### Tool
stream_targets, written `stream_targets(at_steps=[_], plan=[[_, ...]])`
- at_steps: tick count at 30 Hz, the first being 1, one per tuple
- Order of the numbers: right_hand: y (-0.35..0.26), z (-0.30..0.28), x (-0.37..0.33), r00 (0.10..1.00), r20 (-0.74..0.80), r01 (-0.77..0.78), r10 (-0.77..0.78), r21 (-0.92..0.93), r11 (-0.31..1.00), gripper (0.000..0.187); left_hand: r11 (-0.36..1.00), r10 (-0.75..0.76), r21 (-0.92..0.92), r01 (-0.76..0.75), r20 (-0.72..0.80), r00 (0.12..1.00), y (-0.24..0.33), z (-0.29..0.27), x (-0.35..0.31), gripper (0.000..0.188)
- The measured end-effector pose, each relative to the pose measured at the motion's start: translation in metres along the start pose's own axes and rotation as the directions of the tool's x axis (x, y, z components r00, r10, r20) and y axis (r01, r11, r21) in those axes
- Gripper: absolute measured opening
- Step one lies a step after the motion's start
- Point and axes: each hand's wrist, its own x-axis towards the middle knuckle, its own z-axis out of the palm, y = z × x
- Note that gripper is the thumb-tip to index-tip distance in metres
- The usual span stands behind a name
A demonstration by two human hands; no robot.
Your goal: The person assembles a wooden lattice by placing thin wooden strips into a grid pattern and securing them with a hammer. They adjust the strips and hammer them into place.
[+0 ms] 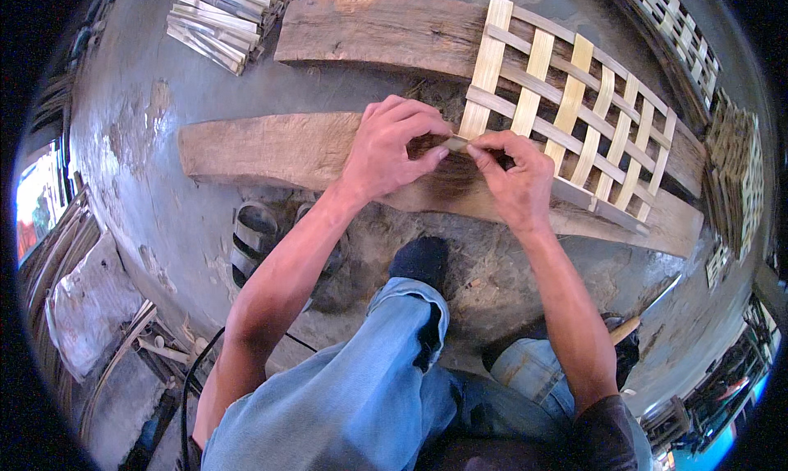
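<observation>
A half-woven lattice of pale bamboo strips lies across two rough wooden planks, the near plank and the far plank. My left hand and my right hand meet at the lattice's near left corner. Both pinch the end of one bamboo strip between thumb and fingers. My knees in blue jeans fill the lower middle, with a dark-socked foot just below the near plank.
A bundle of cut bamboo strips lies at the top left. A pair of sandals sits on the concrete floor left of my foot. Finished woven panels lean at the right edge. Curved strips and a sack lie lower left.
</observation>
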Motion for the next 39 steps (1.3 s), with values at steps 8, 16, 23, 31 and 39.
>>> stream_targets(at_steps=[8, 16, 23, 31, 39], plan=[[-0.001, 0.003, 0.000, 0.987, -0.072, 0.140, -0.146, -0.082, 0.987, 0.013, 1.000, -0.006, -0.004, 0.006, -0.004, 1.000, 0.001, 0.001, 0.000, 0.027], [-0.001, 0.004, -0.001, 0.964, -0.057, 0.244, -0.258, -0.182, 0.953, 0.018, 0.989, 0.054, 0.140, -0.037, -0.122, 0.991, 0.015, 0.004, 0.000, 0.029], [0.004, 0.007, -0.002, 0.940, -0.088, 0.304, -0.330, -0.223, 0.926, 0.028, 0.991, 0.055, 0.131, -0.039, -0.127, 0.990, 0.024, 0.020, -0.001, 0.040], [0.008, 0.007, -0.003, 0.896, -0.089, 0.399, -0.434, -0.263, 0.878, 0.023, 0.994, 0.032, 0.109, -0.016, -0.149, 0.988, 0.026, 0.025, -0.002, 0.044], [0.010, 0.009, -0.005, 0.892, -0.113, 0.404, -0.438, -0.238, 0.883, 0.023, 0.997, -0.016, 0.078, 0.027, -0.144, 0.989, 0.024, 0.027, -0.004, 0.044]])
